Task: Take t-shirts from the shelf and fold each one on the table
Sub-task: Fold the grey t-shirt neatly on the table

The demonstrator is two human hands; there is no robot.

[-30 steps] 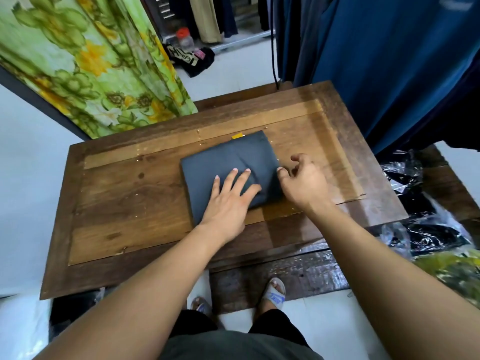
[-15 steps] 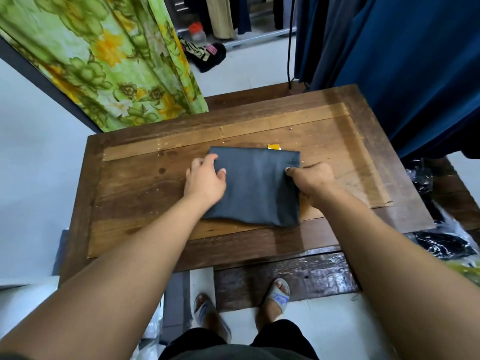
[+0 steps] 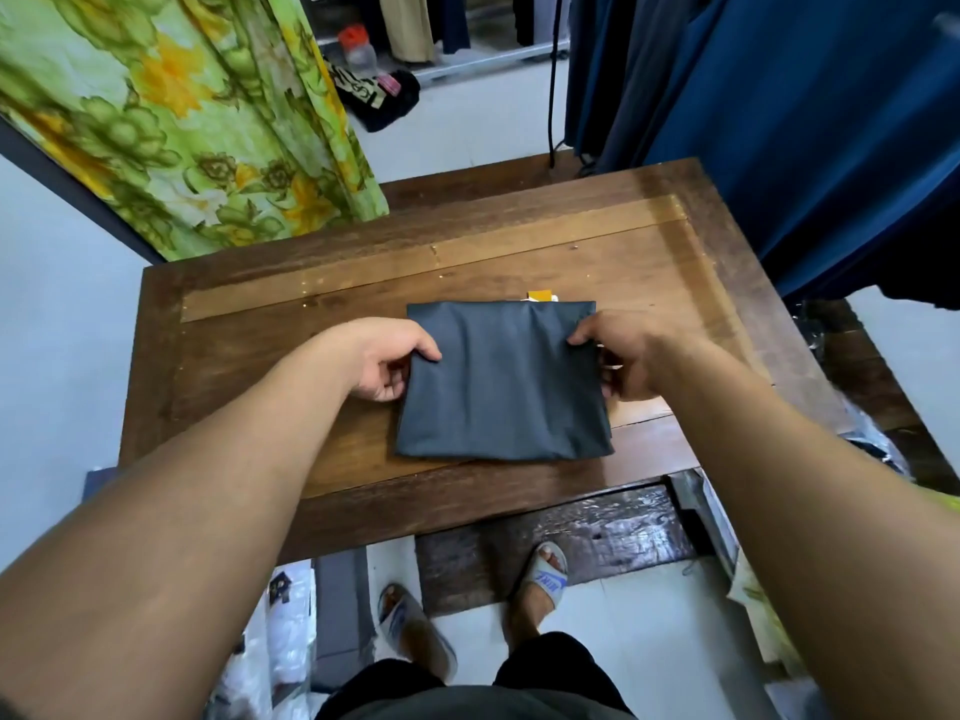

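— Two hands on one garment, is that your reading?

— Yes. I see the folded t-shirt (image 3: pixel 501 379), dark grey, lying flat as a compact rectangle near the middle of the wooden table (image 3: pixel 249 356), slightly toward the near edge. The left hand (image 3: pixel 382 358) grips its left edge and the right hand (image 3: pixel 621 356) its right edge.

— State of the fingers?

— On the left, the thumb lies on top of the cloth and the fingers curl under the edge: a pinch. On the right, the thumb tip presses the top near the far corner, with the fingers tucked beneath the side. Neither hand is spread flat.

— Why held that way?

— I judge the fold is finished and the symmetrical grip serves to square the packet or lift it without letting the layers slide. Fingers underneath suggest a lift.

— Pose of the arms?

— Both forearms reach forward and converge on the shirt, wrists low over the tabletop.

— Anything else to log?

— A small orange tag (image 3: pixel 539 295) shows at the shirt's far edge. A floral curtain (image 3: pixel 182 122) hangs beyond the table on the left, blue garments (image 3: pixel 805 122) on the right. I cannot see the shelf.
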